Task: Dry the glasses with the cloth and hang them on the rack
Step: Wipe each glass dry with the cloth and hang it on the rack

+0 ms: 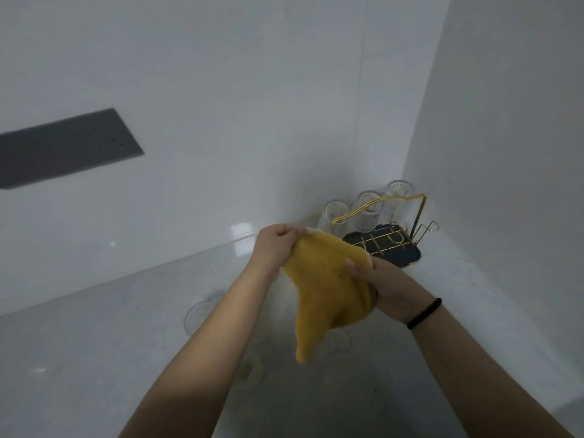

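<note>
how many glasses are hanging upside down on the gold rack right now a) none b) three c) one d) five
b, three clear glasses sit inverted in a row on the far side of the gold rack in the corner, while both hands hold the yellow cloth in front of it.
</note>
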The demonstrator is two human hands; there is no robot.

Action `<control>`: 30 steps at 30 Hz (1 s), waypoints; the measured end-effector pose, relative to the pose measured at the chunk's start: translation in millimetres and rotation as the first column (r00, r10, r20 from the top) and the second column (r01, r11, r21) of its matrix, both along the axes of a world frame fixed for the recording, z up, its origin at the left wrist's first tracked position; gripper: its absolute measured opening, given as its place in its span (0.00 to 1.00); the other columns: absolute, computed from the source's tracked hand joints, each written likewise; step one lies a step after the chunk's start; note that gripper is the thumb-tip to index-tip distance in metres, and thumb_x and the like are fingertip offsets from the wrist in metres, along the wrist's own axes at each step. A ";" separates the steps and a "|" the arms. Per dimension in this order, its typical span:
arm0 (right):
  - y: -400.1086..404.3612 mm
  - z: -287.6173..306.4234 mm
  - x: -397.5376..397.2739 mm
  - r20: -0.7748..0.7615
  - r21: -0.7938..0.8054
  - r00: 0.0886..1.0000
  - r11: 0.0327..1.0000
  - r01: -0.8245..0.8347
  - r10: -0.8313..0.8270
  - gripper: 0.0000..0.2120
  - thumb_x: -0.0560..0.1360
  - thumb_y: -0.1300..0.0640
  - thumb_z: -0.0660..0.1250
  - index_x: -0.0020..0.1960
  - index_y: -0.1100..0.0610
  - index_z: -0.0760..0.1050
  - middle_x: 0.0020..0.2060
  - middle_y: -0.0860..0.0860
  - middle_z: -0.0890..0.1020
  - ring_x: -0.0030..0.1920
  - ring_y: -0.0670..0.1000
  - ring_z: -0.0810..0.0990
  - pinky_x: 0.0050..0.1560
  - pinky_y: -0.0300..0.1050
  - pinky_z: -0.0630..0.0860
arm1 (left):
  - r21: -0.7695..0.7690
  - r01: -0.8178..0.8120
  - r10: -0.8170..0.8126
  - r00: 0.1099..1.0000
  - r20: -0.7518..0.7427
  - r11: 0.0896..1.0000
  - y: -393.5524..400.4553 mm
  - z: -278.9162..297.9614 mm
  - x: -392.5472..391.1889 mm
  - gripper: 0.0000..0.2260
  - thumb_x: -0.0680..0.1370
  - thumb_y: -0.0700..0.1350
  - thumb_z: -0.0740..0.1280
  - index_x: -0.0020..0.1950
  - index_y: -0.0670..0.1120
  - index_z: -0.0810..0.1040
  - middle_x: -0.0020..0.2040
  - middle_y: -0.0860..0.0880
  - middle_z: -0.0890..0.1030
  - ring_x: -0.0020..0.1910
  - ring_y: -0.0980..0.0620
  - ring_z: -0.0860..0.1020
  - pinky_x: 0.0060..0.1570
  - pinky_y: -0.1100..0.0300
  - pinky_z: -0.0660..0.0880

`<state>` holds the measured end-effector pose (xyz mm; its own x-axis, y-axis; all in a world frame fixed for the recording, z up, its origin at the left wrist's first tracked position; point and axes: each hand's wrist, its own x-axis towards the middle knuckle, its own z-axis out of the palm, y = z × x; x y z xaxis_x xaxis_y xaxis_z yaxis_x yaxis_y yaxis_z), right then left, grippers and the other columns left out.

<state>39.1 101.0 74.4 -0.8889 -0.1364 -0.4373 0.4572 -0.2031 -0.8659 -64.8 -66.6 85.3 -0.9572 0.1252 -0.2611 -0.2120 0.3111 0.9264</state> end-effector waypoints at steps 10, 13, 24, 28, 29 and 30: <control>-77.7 -23.8 19.5 -0.069 0.309 0.967 0.916 0.254 -0.244 0.07 0.75 0.55 0.65 0.53 0.53 0.74 0.52 0.54 0.80 0.56 0.57 0.77 0.58 0.56 0.74 | -0.185 0.145 -0.153 0.988 -0.031 0.972 -74.4 -56.0 29.6 0.15 0.80 0.51 0.64 0.63 0.45 0.76 0.55 0.48 0.79 0.54 0.49 0.78 0.56 0.53 0.76; -97.2 -33.9 23.2 -0.071 0.469 0.951 0.831 0.299 -0.301 0.17 0.77 0.52 0.62 0.63 0.58 0.71 0.57 0.55 0.77 0.60 0.57 0.74 0.62 0.57 0.71 | -0.340 0.233 -0.269 0.961 -0.061 0.911 -98.9 -77.9 41.2 0.19 0.79 0.52 0.65 0.68 0.45 0.74 0.62 0.47 0.78 0.61 0.49 0.76 0.60 0.56 0.72; -135.3 -54.5 25.5 -0.015 0.522 0.919 0.780 0.344 -0.395 0.18 0.79 0.50 0.57 0.62 0.61 0.72 0.58 0.58 0.77 0.52 0.55 0.74 0.53 0.47 0.70 | -0.843 0.320 -0.451 0.886 0.105 0.433 -118.5 -126.1 38.3 0.42 0.72 0.59 0.71 0.79 0.49 0.52 0.79 0.43 0.52 0.76 0.41 0.52 0.73 0.46 0.52; -136.2 -61.2 25.0 0.017 0.510 0.909 0.785 0.351 -0.417 0.20 0.79 0.50 0.57 0.65 0.61 0.69 0.60 0.58 0.76 0.59 0.57 0.73 0.57 0.48 0.70 | -0.873 0.313 -0.466 0.877 0.115 0.373 -118.1 -129.3 30.3 0.43 0.70 0.60 0.72 0.78 0.51 0.54 0.73 0.43 0.64 0.72 0.41 0.60 0.70 0.48 0.56; -135.7 -62.2 24.8 0.021 0.502 0.904 0.786 0.360 -0.428 0.20 0.79 0.50 0.57 0.65 0.61 0.70 0.60 0.58 0.76 0.57 0.56 0.74 0.57 0.48 0.70 | -0.872 0.313 -0.468 0.877 0.113 0.377 -118.1 -129.4 28.9 0.43 0.70 0.60 0.72 0.78 0.51 0.54 0.73 0.43 0.65 0.71 0.41 0.61 0.70 0.48 0.56; -135.0 -62.9 25.0 0.020 0.491 0.899 0.788 0.371 -0.437 0.19 0.79 0.50 0.58 0.64 0.61 0.70 0.59 0.58 0.76 0.55 0.55 0.74 0.56 0.48 0.70 | -0.866 0.312 -0.464 0.879 0.107 0.392 -118.3 -128.8 28.1 0.42 0.71 0.60 0.72 0.78 0.51 0.54 0.73 0.42 0.65 0.71 0.41 0.61 0.70 0.48 0.56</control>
